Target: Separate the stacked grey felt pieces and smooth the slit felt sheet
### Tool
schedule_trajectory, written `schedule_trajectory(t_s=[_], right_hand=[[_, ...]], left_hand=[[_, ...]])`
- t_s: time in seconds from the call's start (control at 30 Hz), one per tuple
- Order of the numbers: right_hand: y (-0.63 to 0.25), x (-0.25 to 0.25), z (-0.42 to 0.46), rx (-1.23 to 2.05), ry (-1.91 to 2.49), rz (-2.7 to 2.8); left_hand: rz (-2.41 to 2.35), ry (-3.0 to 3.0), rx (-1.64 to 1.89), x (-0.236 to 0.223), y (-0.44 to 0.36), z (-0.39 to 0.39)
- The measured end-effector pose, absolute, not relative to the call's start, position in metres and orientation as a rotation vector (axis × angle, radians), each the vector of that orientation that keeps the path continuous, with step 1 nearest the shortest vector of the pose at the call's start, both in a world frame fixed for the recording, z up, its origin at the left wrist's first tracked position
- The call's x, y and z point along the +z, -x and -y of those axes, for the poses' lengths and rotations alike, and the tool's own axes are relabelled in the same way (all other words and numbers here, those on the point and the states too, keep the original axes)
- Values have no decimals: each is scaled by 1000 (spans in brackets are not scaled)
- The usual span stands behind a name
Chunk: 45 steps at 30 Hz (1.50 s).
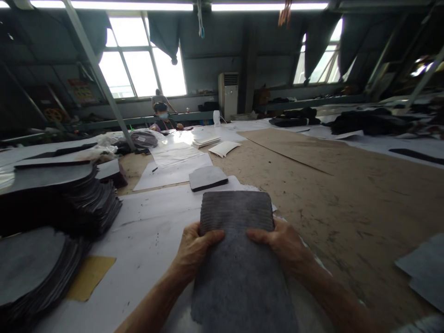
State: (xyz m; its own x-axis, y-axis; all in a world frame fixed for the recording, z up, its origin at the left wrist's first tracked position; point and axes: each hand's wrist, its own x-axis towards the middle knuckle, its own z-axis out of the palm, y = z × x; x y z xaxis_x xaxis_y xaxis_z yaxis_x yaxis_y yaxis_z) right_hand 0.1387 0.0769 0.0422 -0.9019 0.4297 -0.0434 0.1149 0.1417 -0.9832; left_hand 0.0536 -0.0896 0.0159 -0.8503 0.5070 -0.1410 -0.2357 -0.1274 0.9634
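A stack of dark grey fabric pieces (pixel 239 277) is held in front of me, its layered far edge showing as fine ridges. My left hand (pixel 197 247) grips the stack's left side, thumb lying on the top face. On the opposite side my right hand (pixel 282 243) grips it the same way, thumb also on top. The other fingers of both hands are hidden behind or under the stack. Just beyond it, a smaller grey-topped stack (pixel 208 177) rests on white paper (pixel 156 217).
Tall piles of dark cut pieces (pixel 79 199) stand at the left, beside a yellow card (pixel 92 277). Brown board (pixel 364 199) covers the table's right side. Grey sheets (pixel 425 270) lie at the right edge. Across the table sits a person (pixel 163 121); a metal post (pixel 100 78) rises at left.
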Motion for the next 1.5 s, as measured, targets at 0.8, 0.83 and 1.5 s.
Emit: schedule_trajectory(t_s=[0.8, 0.83, 1.5], right_hand=[[-74, 26, -64, 2656, 534, 1862], [-76, 25, -66, 2525, 501, 1942], [-87, 27, -68, 1672, -29, 2160]], left_hand=[[-1715, -111, 2109, 13, -10, 120], [-1734, -166, 2129, 12, -10, 119], [-1804, -397, 2123, 23, -6, 122]])
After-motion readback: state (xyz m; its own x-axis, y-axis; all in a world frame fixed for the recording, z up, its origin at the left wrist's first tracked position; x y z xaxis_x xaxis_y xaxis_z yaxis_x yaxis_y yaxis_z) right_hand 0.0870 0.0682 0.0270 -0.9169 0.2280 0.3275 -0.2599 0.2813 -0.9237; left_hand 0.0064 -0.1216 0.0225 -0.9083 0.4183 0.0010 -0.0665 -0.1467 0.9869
